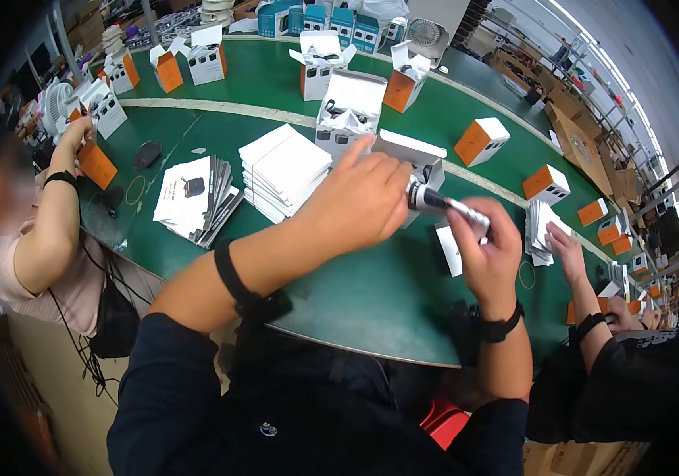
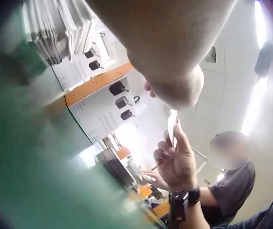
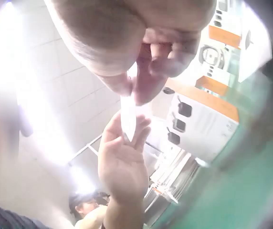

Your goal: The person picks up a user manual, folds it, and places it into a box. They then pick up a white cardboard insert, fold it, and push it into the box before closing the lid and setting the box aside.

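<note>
Working over green tabletop (image 1: 347,305) w/ pale strip (image 1: 220,105) beyond the grip, in workshop w/ strip lights (image 2: 255,105) overhead. Also beyond: open white box (image 1: 353,94), partly filled. Left of grip: white paper stack (image 1: 284,166), then printed booklets (image 1: 192,194). Pinching blk/wht leaflet (image 1: 433,198) in R hand (image 1: 492,250), w/ L hand (image 1: 371,198) close by other end; can't tell if gripping there too. Looks slim, dark-and-white from above, plain white & overexposed via R wrist cam.

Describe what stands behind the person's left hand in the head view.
Beyond the left hand is an open white box, lid raised; to its left, a second open box holds white wrapping. The hand hides much of the first box's front.
</note>
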Demonstrator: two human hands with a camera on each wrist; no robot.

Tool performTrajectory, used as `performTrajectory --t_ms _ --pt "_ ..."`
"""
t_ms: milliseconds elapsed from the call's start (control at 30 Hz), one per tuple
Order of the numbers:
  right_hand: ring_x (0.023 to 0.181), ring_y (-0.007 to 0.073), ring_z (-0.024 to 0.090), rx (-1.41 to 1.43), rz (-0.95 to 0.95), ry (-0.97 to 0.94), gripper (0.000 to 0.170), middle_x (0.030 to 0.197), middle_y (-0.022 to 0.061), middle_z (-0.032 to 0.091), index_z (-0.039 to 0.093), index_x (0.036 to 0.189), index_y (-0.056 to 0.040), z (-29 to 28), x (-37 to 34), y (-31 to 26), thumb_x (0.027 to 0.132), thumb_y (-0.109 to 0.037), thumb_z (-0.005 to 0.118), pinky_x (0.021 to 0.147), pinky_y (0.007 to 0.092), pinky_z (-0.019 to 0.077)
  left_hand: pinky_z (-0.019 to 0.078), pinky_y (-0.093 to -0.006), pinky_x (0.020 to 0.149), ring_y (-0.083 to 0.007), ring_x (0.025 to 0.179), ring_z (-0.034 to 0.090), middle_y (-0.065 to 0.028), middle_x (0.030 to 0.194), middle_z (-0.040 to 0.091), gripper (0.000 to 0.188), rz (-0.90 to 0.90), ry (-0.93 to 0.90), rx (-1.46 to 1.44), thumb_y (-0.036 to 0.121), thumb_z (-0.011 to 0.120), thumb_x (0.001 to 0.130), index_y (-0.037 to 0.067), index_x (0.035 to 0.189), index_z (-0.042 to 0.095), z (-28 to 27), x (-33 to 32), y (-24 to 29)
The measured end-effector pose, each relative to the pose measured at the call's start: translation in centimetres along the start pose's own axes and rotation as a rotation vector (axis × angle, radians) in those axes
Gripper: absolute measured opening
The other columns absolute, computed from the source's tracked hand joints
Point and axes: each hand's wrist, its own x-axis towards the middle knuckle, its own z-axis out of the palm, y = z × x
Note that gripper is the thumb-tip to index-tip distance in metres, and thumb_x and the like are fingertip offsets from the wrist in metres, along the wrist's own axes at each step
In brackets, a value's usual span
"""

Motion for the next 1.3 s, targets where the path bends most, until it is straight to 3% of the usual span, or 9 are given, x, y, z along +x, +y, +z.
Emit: performTrajectory --t_ms 33,133,267,400,700,833,900,1167,1300 --pt "0.068 0.0125 0.061 -0.003 -0.001 -0.001 0.016 0.090 0.0073 0.071 0.067 0.103 -0.0015 0.4 1.5 -0.3 0.091 -0.006 0.078 0.061 0.0282 0.0481 0.0357 -0.0547 0.115 -0.0316 0.103 0.065 -0.0145 0.103 0.068 0.038 -0.072 -0.110 0.161 0.014 0.065 0.085 -0.002 0.119 0.065 0.3 0.3 -0.4" --pt "0.072 0.0328 0.067 -0.294 -0.131 -0.012 0.014 0.086 0.0151 0.069 0.069 0.104 -0.0088 1.6 4.9 -0.8 0.092 -0.012 0.075 0.063 0.0369 0.0517 0.0259 -0.0583 0.120 -0.0265 0.106 0.063 -0.0100 0.102 0.065 0.041 -0.090 -0.161 0.235 0.027 0.068 0.086 0.002 0.118 0.066 1.4 0.1 -1.1" --pt "0.080 0.0355 0.069 -0.574 -0.350 -0.209 0.010 0.090 0.0119 0.072 0.068 0.102 -0.0096 1.8 7.9 -1.0 0.094 -0.016 0.068 0.065 0.0441 0.0537 0.0228 -0.0624 0.119 -0.0262 0.115 0.060 -0.0106 0.110 0.062 0.044 -0.133 -0.201 0.216 0.034 0.070 0.084 0.007 0.119 0.068 1.4 -0.7 -1.5" --pt "0.082 0.0376 0.070 -0.649 -0.315 -0.458 0.013 0.090 0.0142 0.073 0.070 0.102 -0.0097 1.5 9.8 -2.5 0.089 -0.008 0.066 0.069 0.0470 0.0548 0.0199 -0.0657 0.119 -0.0289 0.118 0.059 -0.0144 0.113 0.061 0.042 -0.160 -0.170 0.125 0.034 0.070 0.085 0.006 0.117 0.069 1.5 -1.0 -1.7" --pt "0.083 0.0376 0.071 -0.888 -0.264 -0.565 0.013 0.086 0.0169 0.073 0.073 0.096 -0.0052 3.7 10.3 -5.0 0.084 -0.006 0.066 0.072 0.0470 0.0565 0.0148 -0.0691 0.119 -0.0301 0.125 0.056 -0.0165 0.118 0.060 0.043 -0.203 -0.235 0.027 0.035 0.071 0.085 0.006 0.117 0.070 0.6 -0.9 -1.5" --pt "0.082 0.0371 0.071 -0.772 -0.170 -0.543 0.011 0.082 0.0169 0.072 0.072 0.091 -0.0047 4.4 10.7 -3.4 0.082 -0.005 0.067 0.071 0.0465 0.0568 0.0150 -0.0695 0.119 -0.0300 0.127 0.054 -0.0172 0.119 0.060 0.043 -0.214 -0.217 -0.004 0.035 0.071 0.085 0.007 0.118 0.070 0.4 -1.0 -1.3" --pt "0.080 0.0362 0.071 -0.872 -0.318 -0.496 0.006 0.079 0.0165 0.070 0.070 0.087 -0.0053 6.0 9.9 -3.7 0.082 -0.007 0.068 0.071 0.0456 0.0569 0.0157 -0.0695 0.118 -0.0305 0.127 0.054 -0.0172 0.117 0.059 0.045 -0.228 -0.317 -0.017 0.036 0.071 0.085 0.009 0.122 0.070 0.0 -0.7 -1.6" --pt "0.084 0.0332 0.073 -1.055 -0.384 -0.753 0.007 0.086 0.0131 0.073 0.072 0.088 -0.0066 6.1 11.7 -2.7 0.084 -0.011 0.069 0.072 0.0434 0.0579 0.0132 -0.0699 0.120 -0.0301 0.124 0.056 -0.0153 0.117 0.055 0.048 -0.203 -0.248 0.036 0.038 0.072 0.085 0.011 0.124 0.070 0.3 -0.8 -1.9" --pt "0.087 0.0339 0.073 -0.936 -0.198 -0.784 0.008 0.090 0.0130 0.074 0.072 0.088 -0.0054 5.3 13.7 -4.9 0.085 -0.011 0.069 0.074 0.0431 0.0583 0.0141 -0.0695 0.120 -0.0286 0.125 0.053 -0.0136 0.119 0.054 0.046 -0.232 -0.236 0.082 0.038 0.074 0.084 0.011 0.121 0.072 0.7 -1.2 -1.3"
